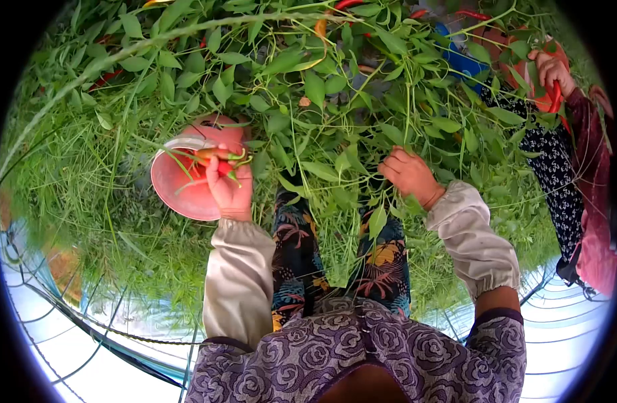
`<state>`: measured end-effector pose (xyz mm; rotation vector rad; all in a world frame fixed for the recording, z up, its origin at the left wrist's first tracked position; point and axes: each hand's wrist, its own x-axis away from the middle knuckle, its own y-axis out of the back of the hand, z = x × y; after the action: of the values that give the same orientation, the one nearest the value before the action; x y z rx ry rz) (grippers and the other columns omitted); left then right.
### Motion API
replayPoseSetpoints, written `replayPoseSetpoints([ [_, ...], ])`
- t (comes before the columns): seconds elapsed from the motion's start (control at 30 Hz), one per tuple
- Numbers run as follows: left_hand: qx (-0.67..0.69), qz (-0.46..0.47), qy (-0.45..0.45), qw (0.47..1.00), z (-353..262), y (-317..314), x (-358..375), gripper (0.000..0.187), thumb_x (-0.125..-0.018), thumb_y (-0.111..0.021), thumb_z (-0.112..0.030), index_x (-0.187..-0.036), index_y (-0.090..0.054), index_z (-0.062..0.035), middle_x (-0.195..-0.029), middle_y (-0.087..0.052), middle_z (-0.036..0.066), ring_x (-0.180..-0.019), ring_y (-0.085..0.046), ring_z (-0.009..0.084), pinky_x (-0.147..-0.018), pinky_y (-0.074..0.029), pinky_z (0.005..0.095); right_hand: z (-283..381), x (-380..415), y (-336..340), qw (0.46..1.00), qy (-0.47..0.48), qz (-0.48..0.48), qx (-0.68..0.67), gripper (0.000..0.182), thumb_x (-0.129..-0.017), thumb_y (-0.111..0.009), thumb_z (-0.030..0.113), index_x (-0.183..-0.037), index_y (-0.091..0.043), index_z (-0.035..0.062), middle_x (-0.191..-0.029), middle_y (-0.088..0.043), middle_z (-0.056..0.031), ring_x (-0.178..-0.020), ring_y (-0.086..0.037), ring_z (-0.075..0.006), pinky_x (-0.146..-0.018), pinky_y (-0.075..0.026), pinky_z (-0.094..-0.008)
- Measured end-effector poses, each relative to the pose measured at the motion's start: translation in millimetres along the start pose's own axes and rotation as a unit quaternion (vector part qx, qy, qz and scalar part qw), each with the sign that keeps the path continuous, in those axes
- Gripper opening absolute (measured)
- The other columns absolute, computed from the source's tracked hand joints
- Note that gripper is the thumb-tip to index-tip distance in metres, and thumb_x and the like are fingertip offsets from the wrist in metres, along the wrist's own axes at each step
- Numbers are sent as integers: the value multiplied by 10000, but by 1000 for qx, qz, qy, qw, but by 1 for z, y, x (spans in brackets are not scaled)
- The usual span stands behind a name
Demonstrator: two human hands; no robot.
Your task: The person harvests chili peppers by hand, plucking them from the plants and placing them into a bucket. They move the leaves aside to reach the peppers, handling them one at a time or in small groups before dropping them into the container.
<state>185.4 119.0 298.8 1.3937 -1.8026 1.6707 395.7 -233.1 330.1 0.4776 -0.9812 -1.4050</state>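
Observation:
My left hand [229,191] is closed on a few chili peppers [218,158], orange and red with green stems. It is held in front of the mouth of a tilted pink bucket [171,191], which lies among the grass and leaves. To the right, my right hand [414,176] has its fingers curled together at the thin stems of a chili plant [335,171]. What lies between those fingertips is hidden.
Dense chili foliage with red and orange peppers [320,28] spreads ahead. At the right, another person's hand [553,70] holds red peppers, near a blue container [459,57]. Long grass [167,258] surrounds my legs. A long pale stalk [114,60] arches across the upper left.

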Motion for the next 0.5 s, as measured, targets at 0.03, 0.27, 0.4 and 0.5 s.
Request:
replayPoseSetpoints([
  [0.03, -3, 50, -21, 999, -28, 8, 1, 331, -923, -598, -139, -1247, -556, -85, -1156, -661, 89, -881, -627, 184, -769, -541, 322, -4, 13, -4, 996, -28, 79, -9, 335, -744, -590, 114, -1074, -640, 86, -1040, -595, -14, -1084, -548, -224, -1065, -404, -408],
  [0.27, -299, -292, 5, 909, -123, 48, 23, 365, -905, -659, -251, -1221, -556, -97, -1177, -628, 89, -950, -607, 197, -766, -546, 374, -11, -15, 23, 961, -3, 272, -56, 519, -751, -574, -30, -1263, -599, 48, -1418, -485, -164, -1374, -396, -295, -1187, -237, -458],
  [0.4, -475, -462, -28, 748, -96, 70, 24, 364, -891, -672, -252, -1198, -560, -91, -1183, -606, 95, -1016, -595, 215, -789, -547, 393, -15, -96, 56, 841, -90, 285, -452, 544, -790, -538, -72, -1324, -528, 33, -1438, -471, -176, -1367, -415, -314, -1145, -324, -401],
  [0.5, -481, -288, -1, 828, -70, 77, 25, 341, -897, -654, -206, -1204, -558, -91, -1189, -600, 91, -1028, -601, 202, -777, -541, 367, -26, -135, 53, 798, -245, 22, -550, 364, -863, -597, 21, -1227, -582, 28, -1208, -625, -110, -1088, -608, -249, -886, -498, -308],
])
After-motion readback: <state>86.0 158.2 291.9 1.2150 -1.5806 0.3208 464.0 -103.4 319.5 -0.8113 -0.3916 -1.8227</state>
